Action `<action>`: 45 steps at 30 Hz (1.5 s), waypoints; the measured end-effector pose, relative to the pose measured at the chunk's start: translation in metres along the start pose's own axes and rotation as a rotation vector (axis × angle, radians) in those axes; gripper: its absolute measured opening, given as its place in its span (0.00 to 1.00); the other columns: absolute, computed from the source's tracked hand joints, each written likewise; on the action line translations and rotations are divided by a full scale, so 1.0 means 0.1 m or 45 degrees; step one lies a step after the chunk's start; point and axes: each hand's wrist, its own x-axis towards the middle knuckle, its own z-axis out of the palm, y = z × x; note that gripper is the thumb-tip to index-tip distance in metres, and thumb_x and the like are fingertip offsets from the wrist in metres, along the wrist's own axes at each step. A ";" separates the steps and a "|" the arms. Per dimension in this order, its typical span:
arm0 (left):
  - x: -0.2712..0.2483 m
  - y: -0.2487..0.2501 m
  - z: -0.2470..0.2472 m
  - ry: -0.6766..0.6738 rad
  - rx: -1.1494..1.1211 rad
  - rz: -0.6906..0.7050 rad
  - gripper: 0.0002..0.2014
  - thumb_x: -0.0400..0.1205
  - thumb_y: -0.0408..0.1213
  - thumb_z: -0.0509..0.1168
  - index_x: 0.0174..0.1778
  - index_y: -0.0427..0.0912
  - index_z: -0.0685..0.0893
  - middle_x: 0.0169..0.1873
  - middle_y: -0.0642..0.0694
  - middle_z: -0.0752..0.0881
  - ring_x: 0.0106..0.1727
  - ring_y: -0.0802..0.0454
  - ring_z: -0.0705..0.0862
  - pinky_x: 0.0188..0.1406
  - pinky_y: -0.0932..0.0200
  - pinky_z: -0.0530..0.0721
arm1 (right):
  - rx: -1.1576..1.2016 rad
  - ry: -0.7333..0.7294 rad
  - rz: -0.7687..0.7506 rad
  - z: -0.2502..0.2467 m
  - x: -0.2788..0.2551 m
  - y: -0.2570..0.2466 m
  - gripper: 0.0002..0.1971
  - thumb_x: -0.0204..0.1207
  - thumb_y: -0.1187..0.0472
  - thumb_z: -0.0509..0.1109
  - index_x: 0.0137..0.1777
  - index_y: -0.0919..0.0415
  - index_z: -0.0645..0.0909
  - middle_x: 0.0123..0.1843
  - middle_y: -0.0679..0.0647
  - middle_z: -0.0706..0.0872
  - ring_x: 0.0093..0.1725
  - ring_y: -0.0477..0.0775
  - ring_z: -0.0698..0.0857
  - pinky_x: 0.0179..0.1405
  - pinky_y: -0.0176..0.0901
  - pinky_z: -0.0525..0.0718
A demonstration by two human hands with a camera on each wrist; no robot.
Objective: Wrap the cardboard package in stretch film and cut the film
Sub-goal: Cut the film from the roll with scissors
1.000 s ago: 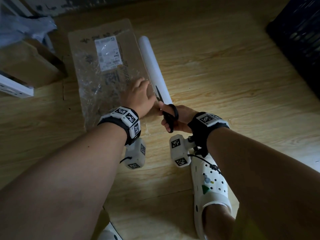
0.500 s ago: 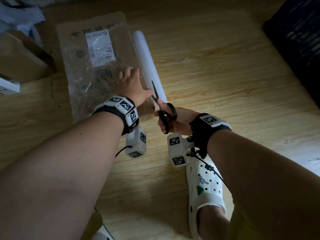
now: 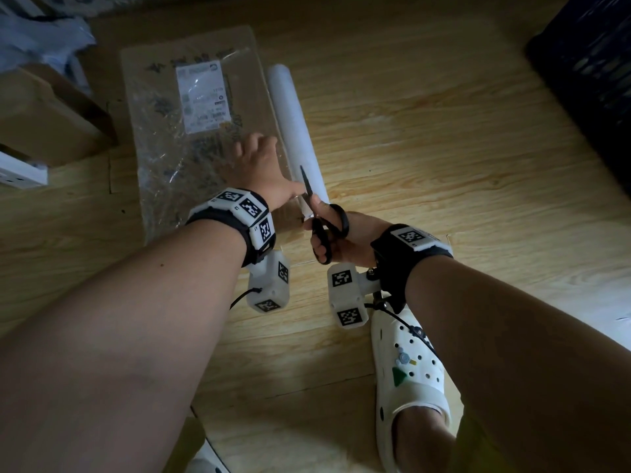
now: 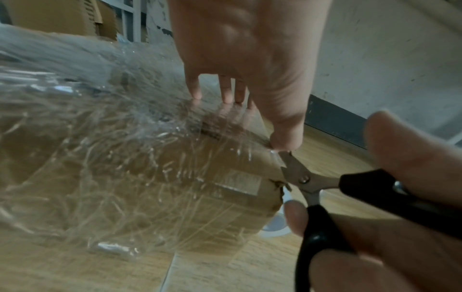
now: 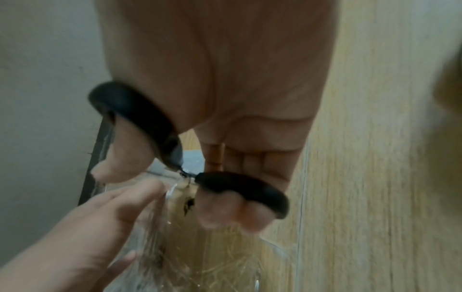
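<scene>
A flat cardboard package [image 3: 191,131] with a white label lies on the wooden floor, covered in crinkled clear stretch film [image 4: 105,138]. The white film roll [image 3: 295,131] lies along the package's right edge. My left hand [image 3: 261,169] presses flat on the film near that edge, fingers straight [image 4: 225,90]. My right hand [image 3: 336,238] grips black-handled scissors [image 3: 324,223], thumb and fingers through the loops [image 5: 240,189]. The blades [image 4: 292,168] point away from me, slightly parted, at the film between package and roll, close to my left thumb.
A brown cardboard box [image 3: 44,121] and a white board [image 3: 20,172] sit at the left. A dark crate [image 3: 587,70] fills the top right corner. My foot in a white clog [image 3: 409,380] stands just behind my right wrist. Bare wooden floor [image 3: 444,148] lies to the right.
My left hand has slid forward along the package's right edge. The scissors have followed it forward along the film beside the roll.
</scene>
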 end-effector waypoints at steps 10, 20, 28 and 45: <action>-0.02 -0.10 0.00 -0.014 -0.031 0.050 0.41 0.68 0.50 0.76 0.76 0.48 0.67 0.75 0.49 0.63 0.77 0.42 0.58 0.70 0.48 0.68 | 0.051 0.031 0.024 -0.01 0.04 -0.03 0.20 0.81 0.44 0.65 0.43 0.64 0.77 0.25 0.51 0.75 0.21 0.46 0.74 0.20 0.33 0.76; -0.05 -0.14 -0.01 -0.013 -0.027 0.058 0.40 0.69 0.51 0.76 0.76 0.48 0.66 0.75 0.49 0.63 0.77 0.42 0.58 0.71 0.48 0.67 | -0.059 -0.060 0.027 0.04 -0.06 -0.06 0.26 0.80 0.37 0.59 0.50 0.64 0.75 0.32 0.56 0.78 0.26 0.52 0.79 0.24 0.36 0.82; -0.06 -0.15 0.00 -0.028 -0.008 0.075 0.44 0.66 0.55 0.78 0.75 0.49 0.67 0.75 0.49 0.63 0.77 0.43 0.58 0.72 0.47 0.66 | -0.007 0.052 0.033 0.13 0.05 -0.03 0.21 0.81 0.45 0.65 0.43 0.65 0.76 0.27 0.55 0.75 0.22 0.50 0.75 0.21 0.35 0.78; -0.08 -0.25 0.00 -0.038 -0.014 0.118 0.38 0.65 0.51 0.77 0.69 0.51 0.68 0.71 0.51 0.64 0.74 0.42 0.61 0.71 0.41 0.68 | -0.127 -0.026 0.185 -0.04 -0.14 -0.15 0.28 0.75 0.35 0.65 0.50 0.65 0.77 0.28 0.56 0.81 0.27 0.52 0.79 0.31 0.42 0.81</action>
